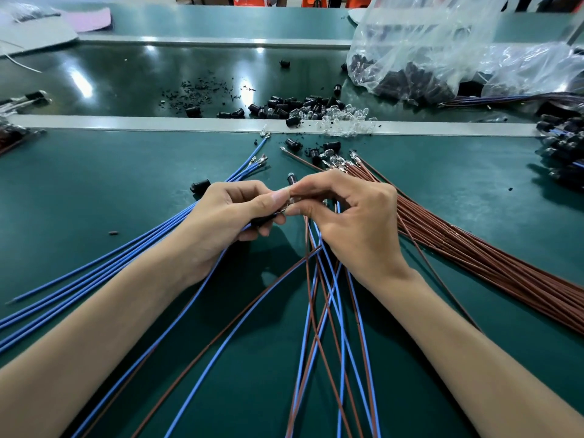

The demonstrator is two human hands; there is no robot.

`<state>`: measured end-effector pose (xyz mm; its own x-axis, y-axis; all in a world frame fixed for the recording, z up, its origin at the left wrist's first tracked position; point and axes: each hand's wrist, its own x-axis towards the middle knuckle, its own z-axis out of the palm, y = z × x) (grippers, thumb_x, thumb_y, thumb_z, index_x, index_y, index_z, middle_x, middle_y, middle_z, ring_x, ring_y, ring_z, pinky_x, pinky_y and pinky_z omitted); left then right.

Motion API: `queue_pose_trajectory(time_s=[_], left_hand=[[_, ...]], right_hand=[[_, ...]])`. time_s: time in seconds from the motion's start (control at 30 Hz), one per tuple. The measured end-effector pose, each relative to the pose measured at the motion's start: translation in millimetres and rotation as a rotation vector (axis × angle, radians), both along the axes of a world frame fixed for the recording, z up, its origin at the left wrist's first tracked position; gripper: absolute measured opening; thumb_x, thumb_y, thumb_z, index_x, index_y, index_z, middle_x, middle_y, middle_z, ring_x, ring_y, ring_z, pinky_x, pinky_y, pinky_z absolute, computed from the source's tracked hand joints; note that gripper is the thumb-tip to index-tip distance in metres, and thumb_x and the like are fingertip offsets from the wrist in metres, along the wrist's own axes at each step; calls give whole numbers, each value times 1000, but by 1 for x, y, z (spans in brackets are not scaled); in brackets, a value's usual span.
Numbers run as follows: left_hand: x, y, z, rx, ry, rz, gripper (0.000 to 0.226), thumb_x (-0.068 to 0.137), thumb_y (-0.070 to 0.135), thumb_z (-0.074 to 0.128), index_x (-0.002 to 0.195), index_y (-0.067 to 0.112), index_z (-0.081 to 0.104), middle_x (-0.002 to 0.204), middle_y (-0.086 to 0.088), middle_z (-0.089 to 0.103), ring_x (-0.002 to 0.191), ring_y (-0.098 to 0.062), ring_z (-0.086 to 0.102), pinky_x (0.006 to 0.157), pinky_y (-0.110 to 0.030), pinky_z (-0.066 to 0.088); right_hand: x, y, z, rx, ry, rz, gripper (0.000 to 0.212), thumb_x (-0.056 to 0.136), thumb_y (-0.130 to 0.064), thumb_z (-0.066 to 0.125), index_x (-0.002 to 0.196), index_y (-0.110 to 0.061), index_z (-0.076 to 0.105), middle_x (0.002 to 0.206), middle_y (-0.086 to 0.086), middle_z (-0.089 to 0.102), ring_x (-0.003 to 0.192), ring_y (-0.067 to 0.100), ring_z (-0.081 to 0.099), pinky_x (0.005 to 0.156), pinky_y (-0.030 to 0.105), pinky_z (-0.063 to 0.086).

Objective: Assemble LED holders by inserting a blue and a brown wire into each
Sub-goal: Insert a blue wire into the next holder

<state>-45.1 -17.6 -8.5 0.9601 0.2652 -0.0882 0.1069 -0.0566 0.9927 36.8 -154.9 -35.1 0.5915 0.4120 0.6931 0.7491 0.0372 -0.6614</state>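
**A:** Head view, first entry?
**B:** Black LED holder (264, 220), a matte plastic barrel, over the smooth green tabletop (94, 191). The left hand (234, 213) has its grip curled round it.
**A:** Right hand (354, 222)?
**B:** Knuckles are arched. The thumb and forefinger pinch a small clear piece (292, 200) at the holder's end, its shape hidden by the fingertips.
**A:** Stock?
**B:** Blue wires (126, 260) fanned out at left. Brown wires (489, 257) bundled at right, cut off by the frame edge. Loose holders (284, 109) and clear LEDs (347, 120) beyond.
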Motion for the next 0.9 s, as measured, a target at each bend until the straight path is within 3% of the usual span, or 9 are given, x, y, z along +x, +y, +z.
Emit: queue_pose_trajectory(time_s=[0.2,0.63,0.9], left_hand=[[0,4,0,-63,-8,-41,21,73,30,62,56,19,65,62,-1,62,52,-7,47,49,-12,35],[-1,12,-5,-24,-17,-136,19,70,33,64,56,19,64,61,-2,59,53,-7,50,49,-11,40],[1,9,-5,-52,-14,-89,19,64,40,66,56,23,65,61,3,59,62,-8,50,57,-11,44]], right_hand=[[-2,2,-2,16,-103,-81,15,68,0,81,81,-1,72,76,-1,70,74,2,63,74,6,46],[-2,0,-3,-98,-140,8,17,72,7,78,88,2,72,82,7,72,76,8,65,76,10,49],[-1,1,-3,-78,-158,-23,16,74,3,77,89,0,73,85,7,72,79,9,65,78,12,49]])
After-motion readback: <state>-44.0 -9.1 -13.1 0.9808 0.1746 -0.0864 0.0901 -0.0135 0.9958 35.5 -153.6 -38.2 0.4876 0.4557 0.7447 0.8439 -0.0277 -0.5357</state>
